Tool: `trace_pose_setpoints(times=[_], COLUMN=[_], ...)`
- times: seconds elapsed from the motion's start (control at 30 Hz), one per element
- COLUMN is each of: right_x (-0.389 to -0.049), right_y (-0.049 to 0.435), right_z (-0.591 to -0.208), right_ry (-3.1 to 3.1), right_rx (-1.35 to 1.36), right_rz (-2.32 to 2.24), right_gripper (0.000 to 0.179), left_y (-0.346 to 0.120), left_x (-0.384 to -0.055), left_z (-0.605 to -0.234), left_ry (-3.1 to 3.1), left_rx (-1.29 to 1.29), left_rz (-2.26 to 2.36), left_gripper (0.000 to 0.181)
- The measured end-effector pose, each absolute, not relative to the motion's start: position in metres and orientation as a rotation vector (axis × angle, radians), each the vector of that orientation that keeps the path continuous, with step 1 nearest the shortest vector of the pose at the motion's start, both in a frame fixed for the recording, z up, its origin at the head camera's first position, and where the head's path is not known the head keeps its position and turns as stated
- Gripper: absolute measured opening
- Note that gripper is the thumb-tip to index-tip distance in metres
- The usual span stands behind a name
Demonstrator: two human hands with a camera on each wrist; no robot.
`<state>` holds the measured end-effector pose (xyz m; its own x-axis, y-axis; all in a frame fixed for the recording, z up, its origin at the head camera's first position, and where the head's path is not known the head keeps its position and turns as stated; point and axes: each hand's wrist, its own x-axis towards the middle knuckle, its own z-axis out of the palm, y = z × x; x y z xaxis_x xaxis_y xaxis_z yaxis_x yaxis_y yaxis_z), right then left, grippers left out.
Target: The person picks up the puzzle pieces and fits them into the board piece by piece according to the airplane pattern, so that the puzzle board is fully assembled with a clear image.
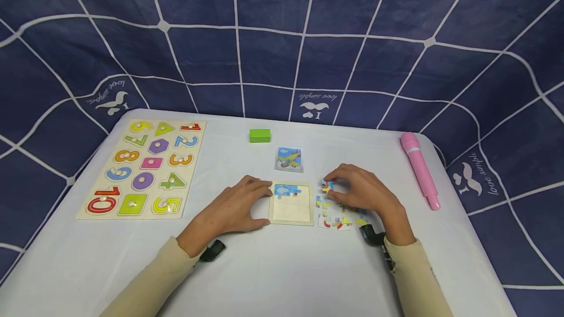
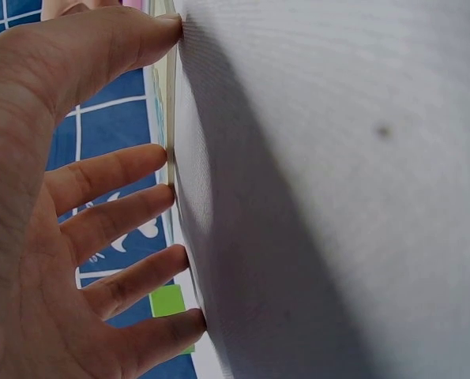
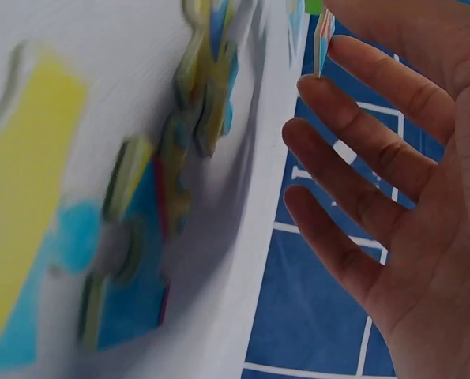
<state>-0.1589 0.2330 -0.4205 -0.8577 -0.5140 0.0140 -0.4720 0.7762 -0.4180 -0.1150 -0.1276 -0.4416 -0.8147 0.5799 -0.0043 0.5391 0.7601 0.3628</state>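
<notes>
A small wooden puzzle tray (image 1: 291,212) lies mid-table, with joined blue sky pieces (image 1: 285,190) along its top. My left hand (image 1: 238,204) rests at the tray's left side. Its thumb and fingertips touch the edge and the tablecloth, fingers spread and fairly straight in the left wrist view. Right of the tray, my right hand (image 1: 363,187) pinches a jigsaw piece (image 3: 323,43) between thumb and fingers, raised off the table in the right wrist view. Loose jigsaw pieces (image 1: 343,222) lie below that hand, some partly hidden by it. Behind the tray is an airplane picture (image 1: 289,159).
A number-and-shape board (image 1: 152,175) covers the table's left part. At the back stands a green block (image 1: 260,135). A pink microphone-shaped toy (image 1: 420,170) lies near the right edge. Blue cloth with white lines (image 1: 273,57) rises behind the white table (image 1: 282,273).
</notes>
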Motion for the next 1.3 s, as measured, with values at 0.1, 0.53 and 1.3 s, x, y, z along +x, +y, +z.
trace_pose_setpoints(times=[0.1,0.53,1.3], right_x=[-0.16,-0.164,-0.156], right_y=[0.228,0.21,0.184], right_z=[-0.42,-0.419,-0.431], right_ry=[2.858,2.825,2.823], right_rx=[-0.798,-0.829,-0.9], right_rz=[-0.613,-0.594,-0.539], right_gripper=[0.037,0.036,0.036], left_y=[-0.127,-0.127,-0.128], left_x=[-0.115,-0.115,-0.116], left_z=[-0.441,-0.44,-0.44], left_ry=[2.833,2.833,2.816], left_rx=[0.907,0.9,0.918], left_rz=[0.535,0.538,0.568], left_gripper=[0.064,0.064,0.064])
